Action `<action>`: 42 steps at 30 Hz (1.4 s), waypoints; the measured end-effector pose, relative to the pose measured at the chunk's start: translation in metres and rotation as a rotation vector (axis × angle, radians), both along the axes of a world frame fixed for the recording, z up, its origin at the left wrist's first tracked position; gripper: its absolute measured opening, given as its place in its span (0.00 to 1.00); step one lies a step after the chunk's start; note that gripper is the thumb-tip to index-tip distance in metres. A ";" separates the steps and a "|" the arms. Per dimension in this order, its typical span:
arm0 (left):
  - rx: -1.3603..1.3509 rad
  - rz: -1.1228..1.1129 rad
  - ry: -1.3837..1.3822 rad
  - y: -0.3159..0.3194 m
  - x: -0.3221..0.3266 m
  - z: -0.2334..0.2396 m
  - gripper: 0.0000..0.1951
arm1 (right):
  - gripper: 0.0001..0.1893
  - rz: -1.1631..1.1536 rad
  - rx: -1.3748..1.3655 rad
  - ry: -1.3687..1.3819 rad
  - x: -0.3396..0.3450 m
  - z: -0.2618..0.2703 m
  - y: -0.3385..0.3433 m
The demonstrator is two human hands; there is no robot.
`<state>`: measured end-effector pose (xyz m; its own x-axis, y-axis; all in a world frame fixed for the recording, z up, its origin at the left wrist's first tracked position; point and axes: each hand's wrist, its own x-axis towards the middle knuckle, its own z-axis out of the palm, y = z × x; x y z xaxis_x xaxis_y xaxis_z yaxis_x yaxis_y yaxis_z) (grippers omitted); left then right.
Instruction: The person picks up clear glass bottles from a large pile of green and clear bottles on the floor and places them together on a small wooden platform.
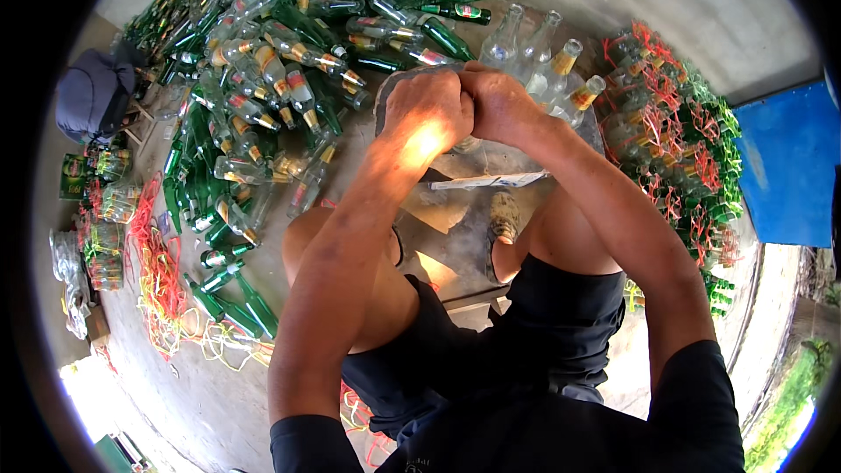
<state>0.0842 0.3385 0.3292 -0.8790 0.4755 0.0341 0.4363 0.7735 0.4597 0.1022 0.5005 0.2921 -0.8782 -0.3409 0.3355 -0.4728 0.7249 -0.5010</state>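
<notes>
My left hand point(427, 105) and my right hand point(497, 100) meet knuckle to knuckle in front of me, both with curled fingers. What lies inside them, if anything, is hidden. Beneath them is a dark flat board or slab point(386, 87), its edge showing at the left. Several clear glass bottles point(502, 46) stand upright just beyond and beside my right hand, some with gold foil necks. Part of another clear bottle point(466, 144) shows under my hands. Nearer my knees, a strip of printed card point(489, 181) runs along the near side.
A large heap of loose green and clear bottles point(263, 72) lies ahead and left. Bottles bundled with red twine point(657, 118) stand at right, near a blue panel point(788, 164). Tangled red and yellow twine point(158, 276) lies on the left floor. A dark bag point(95, 95) is farther back.
</notes>
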 end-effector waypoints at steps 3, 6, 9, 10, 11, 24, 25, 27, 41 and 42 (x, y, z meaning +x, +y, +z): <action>0.028 -0.014 -0.015 0.004 -0.006 -0.005 0.16 | 0.14 -0.034 0.008 -0.008 -0.002 0.002 0.002; 0.069 -0.037 -0.013 0.008 -0.009 -0.010 0.17 | 0.13 -0.099 0.091 0.005 -0.003 0.003 0.007; 0.100 -0.072 -0.015 0.007 -0.013 -0.006 0.18 | 0.15 -0.179 0.143 -0.018 -0.006 0.001 0.017; 0.118 -0.071 -0.025 0.002 -0.015 -0.004 0.18 | 0.16 -0.223 0.121 -0.048 -0.006 0.004 0.019; 0.136 -0.070 -0.035 -0.003 -0.017 -0.004 0.19 | 0.17 -0.267 0.099 -0.079 -0.005 0.006 0.020; 0.131 0.201 0.043 -0.017 -0.026 -0.005 0.14 | 0.19 -0.525 0.042 -0.247 -0.017 0.019 0.053; 0.131 0.210 0.042 -0.017 -0.026 -0.004 0.14 | 0.19 -0.541 0.047 -0.243 -0.018 0.019 0.054; 0.115 0.179 0.000 -0.018 -0.026 0.000 0.14 | 0.19 -0.586 0.067 -0.247 -0.018 0.023 0.055; 0.129 0.176 0.018 -0.016 -0.023 0.003 0.14 | 0.17 -0.576 0.157 -0.034 -0.035 -0.003 0.083; 0.133 0.177 0.025 -0.017 -0.023 0.003 0.14 | 0.17 -0.579 0.164 -0.024 -0.035 -0.003 0.082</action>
